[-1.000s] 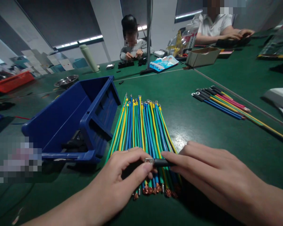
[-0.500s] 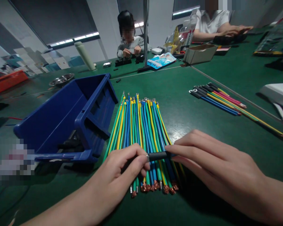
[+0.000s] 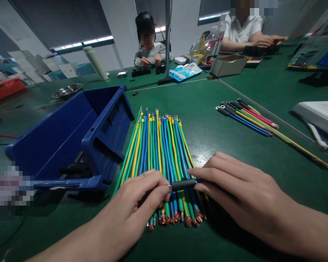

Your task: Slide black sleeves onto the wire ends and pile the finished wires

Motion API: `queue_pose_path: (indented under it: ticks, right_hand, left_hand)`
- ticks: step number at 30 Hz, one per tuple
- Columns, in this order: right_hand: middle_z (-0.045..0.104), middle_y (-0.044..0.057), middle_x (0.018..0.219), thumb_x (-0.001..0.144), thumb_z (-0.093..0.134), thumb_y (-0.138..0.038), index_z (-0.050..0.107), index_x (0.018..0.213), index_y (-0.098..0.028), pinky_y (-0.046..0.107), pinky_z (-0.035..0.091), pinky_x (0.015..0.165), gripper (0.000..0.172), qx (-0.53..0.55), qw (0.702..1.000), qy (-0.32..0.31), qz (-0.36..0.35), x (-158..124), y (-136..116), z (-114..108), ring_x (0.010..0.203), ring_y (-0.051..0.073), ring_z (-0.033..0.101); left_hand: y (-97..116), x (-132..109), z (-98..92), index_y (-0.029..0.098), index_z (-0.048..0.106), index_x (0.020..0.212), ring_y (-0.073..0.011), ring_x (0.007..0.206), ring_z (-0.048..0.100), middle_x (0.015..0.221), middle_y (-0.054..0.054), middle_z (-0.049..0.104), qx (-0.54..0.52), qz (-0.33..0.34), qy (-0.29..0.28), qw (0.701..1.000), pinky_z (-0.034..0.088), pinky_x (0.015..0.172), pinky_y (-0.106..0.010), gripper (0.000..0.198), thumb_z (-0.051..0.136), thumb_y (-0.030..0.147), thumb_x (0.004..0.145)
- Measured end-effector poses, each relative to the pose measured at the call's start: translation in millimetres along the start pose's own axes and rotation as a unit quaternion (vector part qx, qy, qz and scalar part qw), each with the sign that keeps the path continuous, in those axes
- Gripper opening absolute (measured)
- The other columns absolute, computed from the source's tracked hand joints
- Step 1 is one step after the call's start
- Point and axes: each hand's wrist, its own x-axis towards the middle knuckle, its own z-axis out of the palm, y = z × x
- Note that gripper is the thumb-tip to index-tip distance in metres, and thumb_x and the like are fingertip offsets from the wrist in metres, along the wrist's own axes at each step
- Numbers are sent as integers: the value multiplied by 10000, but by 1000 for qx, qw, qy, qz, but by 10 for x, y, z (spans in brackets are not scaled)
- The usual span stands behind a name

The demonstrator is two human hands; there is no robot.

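A flat row of blue, green and yellow wires (image 3: 161,145) lies on the green table in front of me, ring terminals at the far ends and bare copper at the near ends. Over its near end my left hand (image 3: 138,203) and my right hand (image 3: 243,196) pinch the two ends of a short black sleeve (image 3: 183,184) with a metal terminal showing at its left end. Both hands are closed on this piece, held crosswise just above the wires.
A blue plastic bin (image 3: 71,142) with dark parts inside lies tilted to the left. A second bundle of finished wires (image 3: 246,116) lies to the right, a white object (image 3: 319,112) beyond it. Two other people work at the far side, near a cardboard box (image 3: 228,64).
The metal terminal, exposed between my hands a second ago, is now mostly covered by my left fingertips and the black sleeve. The view has shifted slightly; the hands stay over the wires' near end.
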Motion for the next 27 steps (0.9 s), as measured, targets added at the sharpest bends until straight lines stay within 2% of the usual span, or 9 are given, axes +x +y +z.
queue_pose_path:
  ticks: [4, 6, 8, 12, 14, 17, 21, 24, 27]
  right_hand:
    - [549, 8, 670, 1008, 417, -193, 613, 829, -161, 283, 327, 532, 267, 6, 999, -52, 17, -29, -22, -26, 600, 143, 429]
    - [525, -1, 657, 1004, 428, -181, 614, 856, -156, 285, 313, 537, 239, 4, 999, -36, -4, -33, -25, -62, 592, 139, 404]
    - [505, -7, 649, 994, 454, -166, 619, 923, -136, 288, 303, 542, 182, -6, 999, -10, -41, -22, -17, -98, 593, 136, 388]
    - [498, -6, 636, 992, 465, -166, 627, 978, -113, 290, 278, 513, 171, -22, 998, 17, -61, 11, 3, -121, 588, 136, 385]
    - [516, 2, 648, 986, 464, -144, 635, 1017, -107, 286, 296, 520, 178, -29, 997, 29, -58, 17, 3, -102, 602, 140, 402]
    - [572, 25, 689, 970, 469, -112, 652, 1029, -102, 291, 317, 529, 192, -43, 997, 37, -53, 23, -8, -67, 633, 149, 442]
    - [576, 27, 657, 970, 483, -132, 658, 1005, -83, 298, 303, 489, 185, -49, 997, 34, -53, 38, -22, -65, 596, 147, 433]
    - [643, 52, 736, 961, 493, -112, 620, 1127, -56, 290, 364, 525, 216, -24, 997, 22, -76, 26, -31, -91, 650, 152, 472]
    - [694, 83, 910, 937, 525, -86, 583, 1212, -65, 298, 415, 588, 281, -10, 997, 15, -69, -10, -19, -106, 731, 161, 506]
  left_hand:
    - [-45, -45, 128, 216, 518, 793, -150, 634, 553, 684, 5, 582, 84, 143, 46, 985, 431, 591, -242, 215, 407, 141, 961]
    - [-62, -75, 149, 223, 506, 796, -164, 587, 522, 632, 2, 569, 126, 206, 74, 968, 405, 558, -271, 213, 393, 136, 954]
    - [-61, -86, 109, 228, 508, 805, -169, 569, 509, 618, 6, 568, 160, 224, 80, 958, 396, 558, -284, 208, 403, 136, 959]
    - [-24, -44, -49, 221, 525, 804, -160, 604, 519, 656, 11, 569, 145, 184, 93, 968, 417, 599, -270, 211, 439, 71, 925]
    - [-2, -20, -83, 221, 527, 804, -158, 632, 540, 688, 11, 579, 113, 156, 77, 978, 439, 619, -262, 208, 435, 78, 923]
    - [34, -13, -40, 239, 540, 809, -174, 665, 575, 707, 13, 601, 88, 126, 79, 985, 469, 645, -267, 202, 433, 131, 941]
    - [84, -47, 60, 258, 561, 753, -194, 647, 571, 647, 14, 584, 72, 127, 146, 978, 481, 620, -274, 228, 470, 166, 941]
    - [96, -71, 65, 264, 595, 740, -194, 650, 572, 613, 18, 569, 57, 134, 122, 982, 490, 626, -264, 221, 505, 205, 932]
    - [67, -76, 26, 263, 630, 785, -182, 702, 590, 672, 20, 613, 24, 72, 100, 992, 504, 699, -243, 213, 501, 296, 951]
